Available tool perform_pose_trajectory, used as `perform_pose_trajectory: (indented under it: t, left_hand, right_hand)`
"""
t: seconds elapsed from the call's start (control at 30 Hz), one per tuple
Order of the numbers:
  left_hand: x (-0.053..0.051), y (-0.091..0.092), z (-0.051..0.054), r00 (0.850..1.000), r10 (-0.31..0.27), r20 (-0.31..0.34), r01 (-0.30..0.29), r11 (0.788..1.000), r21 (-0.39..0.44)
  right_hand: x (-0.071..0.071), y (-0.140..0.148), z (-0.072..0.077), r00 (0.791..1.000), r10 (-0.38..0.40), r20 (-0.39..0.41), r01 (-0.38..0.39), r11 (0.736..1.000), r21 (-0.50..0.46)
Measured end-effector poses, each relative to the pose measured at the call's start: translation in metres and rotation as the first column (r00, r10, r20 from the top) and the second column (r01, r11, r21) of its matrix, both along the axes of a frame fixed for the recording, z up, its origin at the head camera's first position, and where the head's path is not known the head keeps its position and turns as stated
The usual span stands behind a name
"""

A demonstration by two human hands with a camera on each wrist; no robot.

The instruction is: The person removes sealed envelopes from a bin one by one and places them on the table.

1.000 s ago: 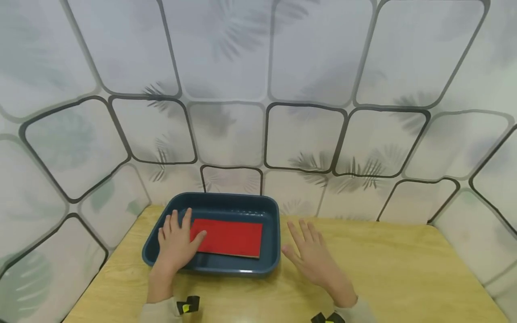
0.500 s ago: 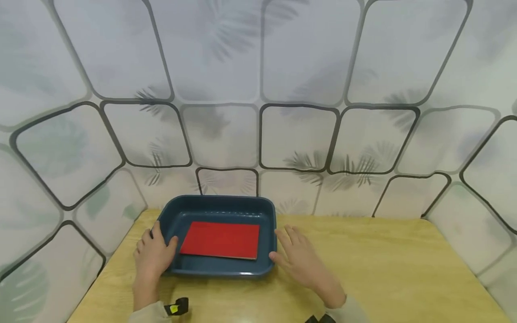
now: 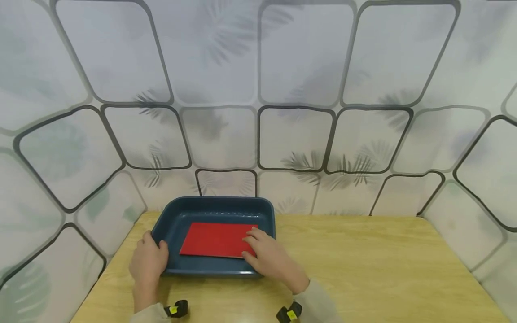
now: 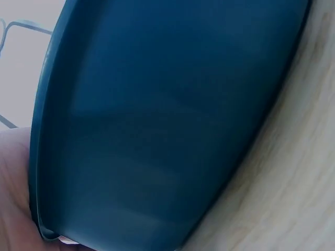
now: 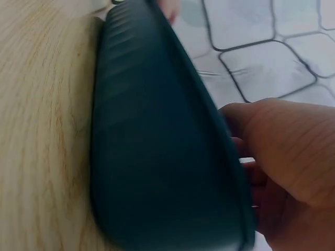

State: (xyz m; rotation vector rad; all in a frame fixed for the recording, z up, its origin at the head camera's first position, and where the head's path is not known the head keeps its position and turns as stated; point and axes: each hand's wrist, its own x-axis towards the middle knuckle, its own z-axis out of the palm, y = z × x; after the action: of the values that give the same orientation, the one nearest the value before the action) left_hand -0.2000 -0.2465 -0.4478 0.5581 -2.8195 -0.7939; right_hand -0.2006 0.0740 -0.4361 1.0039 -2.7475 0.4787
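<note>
A dark blue rectangular tray point(image 3: 210, 272) stands on the wooden table, with a flat red rectangular booklet point(image 3: 214, 240) lying inside it. My left hand point(image 3: 148, 259) grips the tray's left rim, thumb toward the inside. In the left wrist view part of that hand point(image 4: 14, 193) shows against the rim. Over the right end of the booklet is my right hand point(image 3: 266, 253), its fingers loosely bent; whether they touch the cover is unclear. The right wrist view shows this hand point(image 5: 288, 157) past the tray's rim, its fingertips partly hidden.
A wooden table point(image 3: 363, 260) extends to the right of the tray. Behind it hangs a patterned fabric wall point(image 3: 299, 139), close to the tray's far edge. Side walls enclose the table on the left and right.
My left hand has moved left from over the booklet onto the tray's left rim and taken hold. The right hand has come from beside the tray to over the booklet's right end.
</note>
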Motion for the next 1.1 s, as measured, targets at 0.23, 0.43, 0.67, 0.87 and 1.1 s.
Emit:
perform_pose_trajectory:
  t: [0.23,0.43,0.67,0.87,1.1]
  left_hand:
    - [-0.001,0.002,-0.001,1.000,-0.005,-0.013,0.005,1.000,-0.025]
    - [-0.001,0.004,-0.002,1.000,-0.004,-0.011,0.004,0.999,-0.037]
    - [-0.001,0.004,-0.001,1.000,0.015,0.000,-0.015,0.999,-0.037]
    - [-0.001,0.002,-0.003,1.000,0.018,-0.025,-0.019,0.999,-0.038]
    - [-0.001,0.002,-0.005,1.000,0.009,-0.011,-0.009,0.998,-0.056]
  right_hand:
    - [-0.021,-0.026,-0.006,0.996,-0.053,0.067,0.043,0.988,0.146]
    - [-0.033,-0.037,-0.019,0.981,-0.089,0.174,0.050,0.975,0.219]
    - [-0.031,-0.041,-0.022,0.965,-0.125,0.231,0.060,0.962,0.267]
    - [-0.033,-0.044,-0.019,0.954,-0.162,0.251,0.088,0.955,0.282]
    - [-0.033,-0.042,-0.024,0.946,-0.161,0.280,0.090,0.964,0.251]
